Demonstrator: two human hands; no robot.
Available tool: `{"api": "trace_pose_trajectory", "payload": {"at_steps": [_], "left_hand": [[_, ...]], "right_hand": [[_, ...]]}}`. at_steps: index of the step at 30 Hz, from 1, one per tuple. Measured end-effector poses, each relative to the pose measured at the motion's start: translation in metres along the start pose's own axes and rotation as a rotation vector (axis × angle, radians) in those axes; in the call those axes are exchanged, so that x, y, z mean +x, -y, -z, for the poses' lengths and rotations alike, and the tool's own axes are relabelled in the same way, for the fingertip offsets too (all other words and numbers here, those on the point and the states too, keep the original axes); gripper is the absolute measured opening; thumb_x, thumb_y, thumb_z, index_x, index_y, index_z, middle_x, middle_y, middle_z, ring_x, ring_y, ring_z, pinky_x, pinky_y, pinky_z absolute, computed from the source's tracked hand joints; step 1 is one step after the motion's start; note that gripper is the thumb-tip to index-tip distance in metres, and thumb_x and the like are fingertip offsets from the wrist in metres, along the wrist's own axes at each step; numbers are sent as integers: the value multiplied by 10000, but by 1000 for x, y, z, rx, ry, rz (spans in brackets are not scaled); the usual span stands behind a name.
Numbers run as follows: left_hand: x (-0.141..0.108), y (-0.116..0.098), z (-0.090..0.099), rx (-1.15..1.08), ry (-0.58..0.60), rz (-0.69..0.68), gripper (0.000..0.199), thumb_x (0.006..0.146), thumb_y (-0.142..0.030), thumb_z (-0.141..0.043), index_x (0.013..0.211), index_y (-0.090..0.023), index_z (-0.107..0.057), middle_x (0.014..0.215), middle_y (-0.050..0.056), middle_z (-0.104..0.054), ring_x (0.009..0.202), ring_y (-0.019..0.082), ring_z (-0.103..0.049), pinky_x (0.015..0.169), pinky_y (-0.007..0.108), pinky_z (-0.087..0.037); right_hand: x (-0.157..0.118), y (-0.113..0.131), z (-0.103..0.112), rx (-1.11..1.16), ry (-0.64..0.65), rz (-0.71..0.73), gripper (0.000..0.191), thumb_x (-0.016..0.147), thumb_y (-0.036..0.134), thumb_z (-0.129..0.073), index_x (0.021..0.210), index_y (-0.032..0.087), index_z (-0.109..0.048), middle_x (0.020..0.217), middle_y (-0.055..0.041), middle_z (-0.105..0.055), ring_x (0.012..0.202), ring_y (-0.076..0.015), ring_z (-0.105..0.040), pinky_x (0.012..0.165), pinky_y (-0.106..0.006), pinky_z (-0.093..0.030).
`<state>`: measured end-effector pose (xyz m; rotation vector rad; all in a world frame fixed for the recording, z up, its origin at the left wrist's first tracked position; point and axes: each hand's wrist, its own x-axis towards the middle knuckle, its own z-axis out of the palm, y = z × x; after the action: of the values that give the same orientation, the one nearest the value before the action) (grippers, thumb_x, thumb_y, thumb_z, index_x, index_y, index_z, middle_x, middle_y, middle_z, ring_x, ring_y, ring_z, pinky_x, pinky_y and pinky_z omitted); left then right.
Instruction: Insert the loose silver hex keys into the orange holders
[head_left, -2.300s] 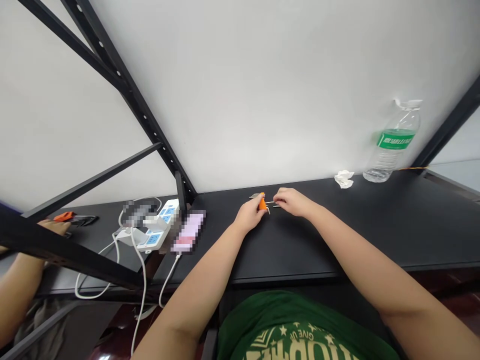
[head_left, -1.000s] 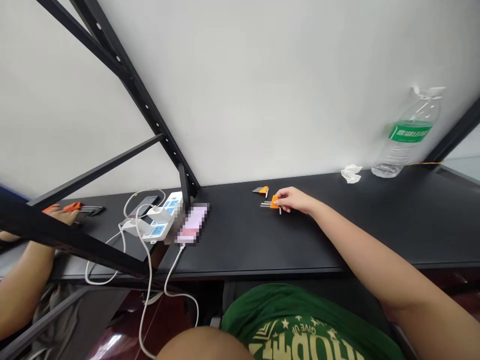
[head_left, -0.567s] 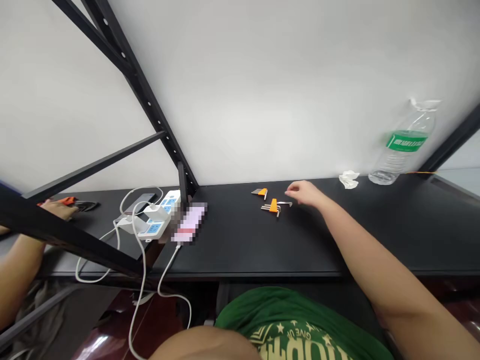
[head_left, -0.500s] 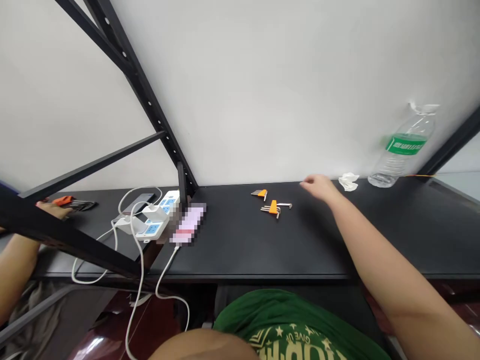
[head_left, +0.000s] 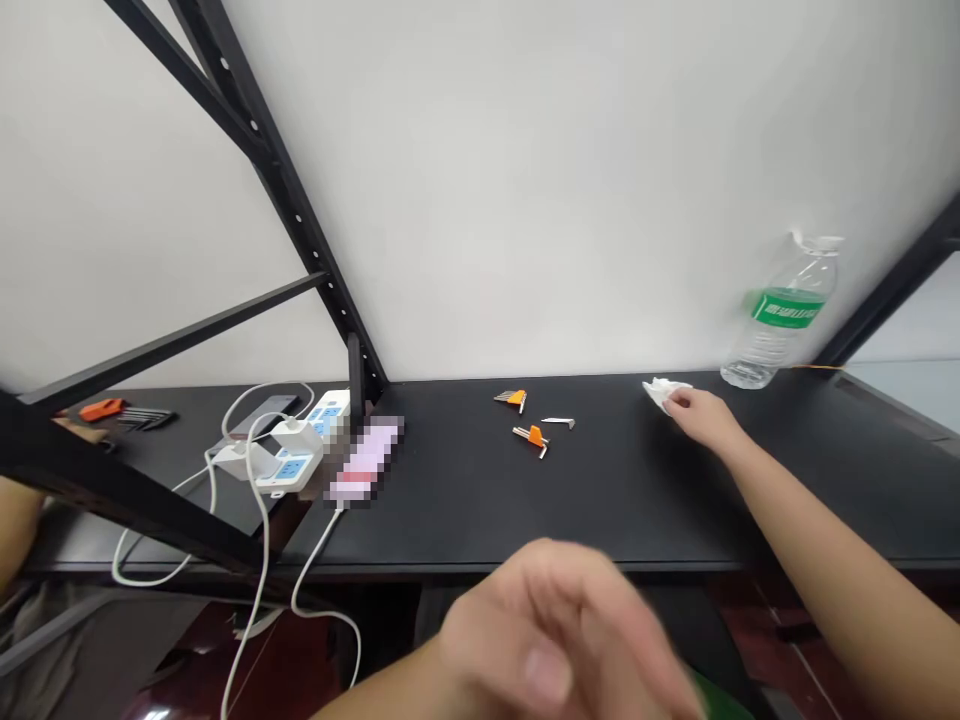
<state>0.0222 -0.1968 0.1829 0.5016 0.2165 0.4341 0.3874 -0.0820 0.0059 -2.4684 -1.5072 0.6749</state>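
My right hand is closed on a crumpled white tissue near the back edge of the black table, pinching its right side. In the foreground my left hand is raised in front of the table, slightly blurred. Its fingers curve loosely, thumb apart, with nothing visible in them. At the middle of the table lie two small hex key sets in orange holders, one set farther back and the other nearer. A loose hex key lies beside the nearer set.
A clear plastic bottle with a green label stands by the wall at right. On the left are a phone on a white cable, a power strip with plugs, and a black metal frame. Beyond it, another person's arm is near an orange-handled tool set.
My right hand has moved right onto the tissue and closed on it. My left hand has come up into view. The nearer orange holder has shifted and now lies apart from the loose hex key.
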Motion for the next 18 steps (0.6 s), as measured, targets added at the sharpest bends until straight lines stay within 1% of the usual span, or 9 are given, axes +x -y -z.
{"api": "trace_pose_trajectory", "payload": {"at_steps": [1, 3, 5, 6, 8, 10, 13, 16, 18], "left_hand": [[13, 2, 2, -20, -59, 19, 477, 715, -546, -700, 979, -149, -726, 556, 32, -590, 446, 140, -517, 497, 278, -429], [34, 14, 10, 52, -277, 36, 346, 763, -397, -711, 982, -132, -684, 634, 32, -623, 463, 98, -511, 507, 234, -407], [47, 35, 21, 196, -442, 115, 360, 764, -360, -736, 1025, -132, -638, 771, 52, -665, 531, 93, -552, 556, 229, -427], [49, 46, 26, 276, -476, 178, 410, 737, -352, -764, 1058, -145, -616, 818, 43, -659, 559, 99, -557, 571, 241, -450], [49, 65, 33, 544, -495, 198, 457, 710, -312, -796, 1107, -177, -614, 918, 32, -658, 626, 84, -541, 615, 228, -446], [46, 75, 38, 804, -467, 182, 414, 676, -328, -837, 1008, -192, -631, 927, 8, -651, 648, 82, -530, 615, 217, -433], [41, 80, 43, 995, -487, 166, 312, 712, -335, -813, 867, -195, -581, 795, -32, -612, 603, 80, -484, 566, 207, -390], [40, 78, 50, 1140, -553, 116, 263, 747, -292, -761, 868, -209, -543, 741, -44, -604, 591, 92, -485, 557, 215, -367], [40, 76, 54, 1239, -521, 65, 166, 797, -241, -685, 882, -215, -545, 739, -35, -623, 609, 107, -524, 582, 225, -380]], "right_hand": [[-20, 7, -1, 180, -4, -11, 232, 851, 381, -594, 822, 174, -693, 702, -46, -666, 658, -170, -605, 628, -256, -411], [-67, 22, -3, 546, 26, -30, 326, 849, 493, -606, 834, 172, -661, 572, -1, -576, 526, -129, -517, 539, -231, -377], [-120, 36, -6, 775, 95, -57, 377, 817, 550, -649, 806, 174, -625, 520, 23, -525, 458, -102, -445, 471, -212, -337], [-146, 43, -8, 818, 135, -76, 394, 813, 563, -658, 781, 173, -612, 499, 29, -506, 440, -94, -427, 452, -206, -325], [-193, 53, -10, 829, 233, -85, 413, 823, 574, -660, 754, 170, -615, 488, 29, -491, 440, -94, -440, 444, -200, -342], [-226, 59, -9, 846, 346, -66, 433, 840, 595, -637, 772, 168, -658, 555, 4, -548, 486, -112, -503, 473, -212, -408], [-250, 63, -6, 856, 355, -36, 430, 854, 610, -610, 836, 196, -721, 678, -34, -642, 589, -156, -584, 549, -245, -498], [-252, 65, -6, 814, 353, 24, 384, 845, 609, -620, 903, 257, -761, 787, -55, -698, 673, -205, -626, 590, -286, -541], [-250, 66, -8, 790, 355, 49, 364, 835, 608, -636, 933, 282, -766, 797, -60, -703, 681, -224, -631, 601, -316, -557]]}}
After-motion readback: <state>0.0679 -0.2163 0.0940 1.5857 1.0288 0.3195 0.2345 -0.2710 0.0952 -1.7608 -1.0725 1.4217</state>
